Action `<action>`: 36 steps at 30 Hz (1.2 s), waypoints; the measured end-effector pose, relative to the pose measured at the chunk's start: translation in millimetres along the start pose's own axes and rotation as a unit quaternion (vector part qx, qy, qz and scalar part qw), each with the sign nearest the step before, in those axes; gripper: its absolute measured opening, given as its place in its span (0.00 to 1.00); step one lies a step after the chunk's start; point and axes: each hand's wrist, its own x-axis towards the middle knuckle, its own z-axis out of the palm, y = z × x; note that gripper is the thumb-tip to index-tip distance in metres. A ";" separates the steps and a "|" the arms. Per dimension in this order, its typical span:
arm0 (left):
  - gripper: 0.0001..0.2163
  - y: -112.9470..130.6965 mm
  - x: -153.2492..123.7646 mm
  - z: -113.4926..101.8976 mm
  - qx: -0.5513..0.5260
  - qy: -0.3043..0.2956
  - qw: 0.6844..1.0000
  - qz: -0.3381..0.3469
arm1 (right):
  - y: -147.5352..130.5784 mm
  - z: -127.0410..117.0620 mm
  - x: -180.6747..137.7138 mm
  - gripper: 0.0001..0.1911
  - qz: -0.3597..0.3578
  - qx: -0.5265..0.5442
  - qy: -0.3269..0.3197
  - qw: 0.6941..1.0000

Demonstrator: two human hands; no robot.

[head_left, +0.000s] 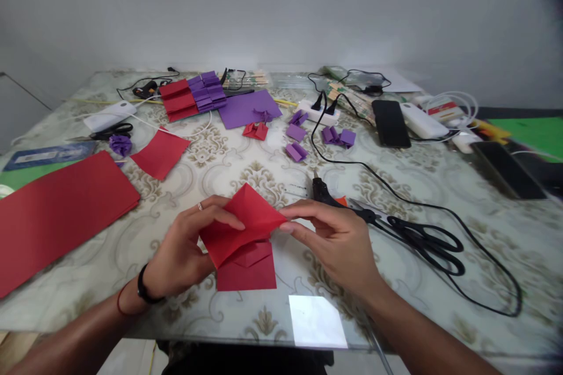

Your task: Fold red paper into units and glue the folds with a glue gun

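Note:
Between my two hands is a creased square of red paper, raised just above the table with one corner pointing away from me. My left hand grips its left side, fingers on top and thumb underneath. The thumb and forefinger of my right hand pinch its right corner. Below it lies another red paper piece with a folded flap, partly covered by the upper sheet. Just right of my right hand are black-handled scissors and a black glue gun.
Large red sheets lie at left, near a smaller red square. Several folded purple pieces sit mid-table. A power strip feeds a black cord looping around the right side. Phones and a white power bank lie at right.

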 end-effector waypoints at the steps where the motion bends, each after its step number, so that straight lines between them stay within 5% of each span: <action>1: 0.10 1.6 0.3 -0.4 0.012 -0.003 1.000 0.006 | 0.0 0.2 0.0 0.09 -0.004 0.002 -0.001 1.000; 12: 0.04 5.6 0.5 5.6 0.043 0.089 0.995 0.024 | -3.8 5.2 1.1 0.08 -0.033 0.002 -0.007 0.999; 20: 0.05 1.3 -7.4 9.2 -0.011 0.128 0.988 -0.089 | -3.4 8.5 -5.8 0.07 -0.072 0.005 -0.011 0.997; 31: 0.09 2.7 -4.2 7.0 -0.002 0.066 0.987 -0.150 | -4.5 6.4 -1.9 0.04 0.013 -0.035 -0.100 0.994; 36: 0.09 5.2 -0.8 12.0 -0.040 0.120 0.982 -0.140 | -7.2 8.6 -3.4 0.06 -0.005 -0.044 -0.065 0.997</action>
